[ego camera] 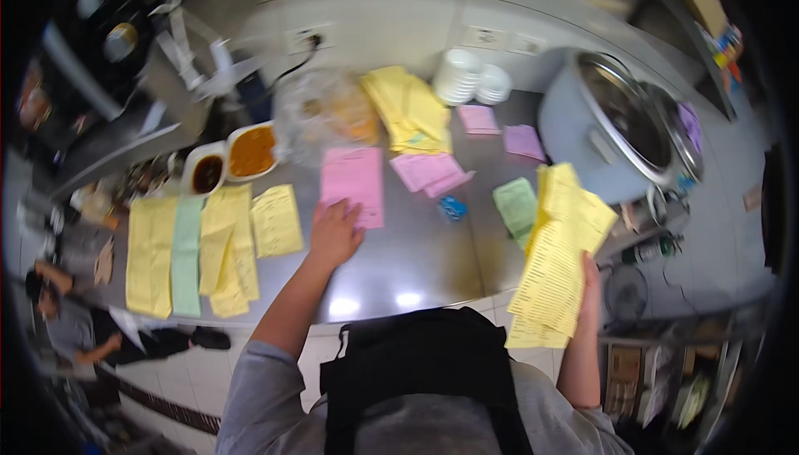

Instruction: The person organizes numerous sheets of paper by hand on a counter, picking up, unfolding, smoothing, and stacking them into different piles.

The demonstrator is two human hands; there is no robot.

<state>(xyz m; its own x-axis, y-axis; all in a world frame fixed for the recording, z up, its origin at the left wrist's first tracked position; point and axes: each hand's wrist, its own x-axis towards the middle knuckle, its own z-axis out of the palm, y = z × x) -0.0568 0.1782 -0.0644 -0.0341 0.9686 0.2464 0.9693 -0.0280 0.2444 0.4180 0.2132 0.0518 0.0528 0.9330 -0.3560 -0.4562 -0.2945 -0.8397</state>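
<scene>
My left hand (336,233) rests on the lower part of a pink paper slip (351,180) lying on the steel counter. My right hand (587,299) grips a bundle of long yellow printed slips (549,267), raised at the counter's right side. A green slip (515,208) lies partly behind that bundle. Left of my left hand, yellow slips (150,255), a green strip (186,255) and a smaller yellow slip (277,221) lie side by side. Further back are a pile of yellow slips (409,108), overlapping pink slips (427,171) and a small blue object (452,208).
A large round pot (571,124) stands at the back right, near stacked white bowls (459,74). Two sauce containers (251,150) and a clear plastic bag (321,111) sit at the back left. Another person (81,330) is at the far left.
</scene>
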